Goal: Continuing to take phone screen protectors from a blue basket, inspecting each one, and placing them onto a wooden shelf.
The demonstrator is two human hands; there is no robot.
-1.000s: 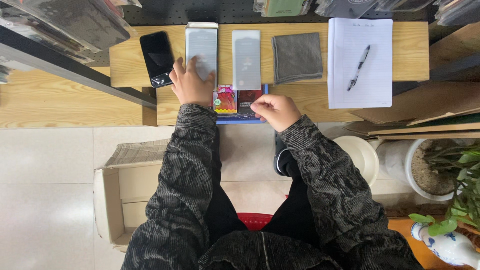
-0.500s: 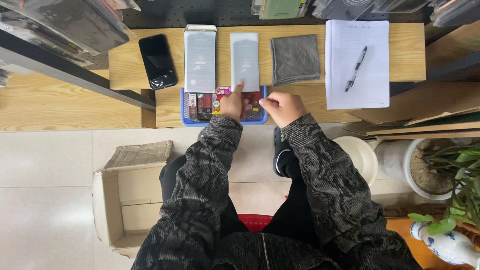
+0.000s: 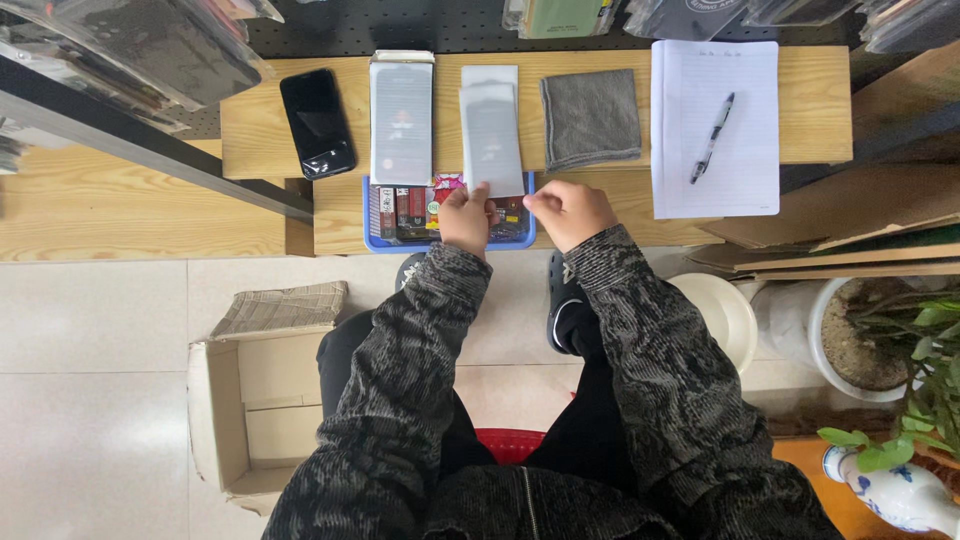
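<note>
My left hand [image 3: 465,215] and my right hand [image 3: 570,208] together pinch the near edge of a pale, translucent flat sleeve [image 3: 492,140], holding it up over the wooden desk [image 3: 500,215]. Another pale sheet [image 3: 489,75] lies on the desk just beyond it. Under my hands sits a blue tray [image 3: 378,240] filled with several small coloured packets. To the left of the sleeve lies a stack of grey flat packages [image 3: 401,118], and further left a black phone [image 3: 317,122] rests face up.
A folded grey cloth [image 3: 591,117] lies right of the sleeve. A white notepad [image 3: 714,125] with a pen [image 3: 709,137] is at the right. An open cardboard box [image 3: 262,395] stands on the tiled floor at my left. Potted plants [image 3: 900,340] are at my right.
My left hand left the grey package stack and came right over the blue tray. Both hands have now lifted the pale sleeve off the desk by its near edge.
</note>
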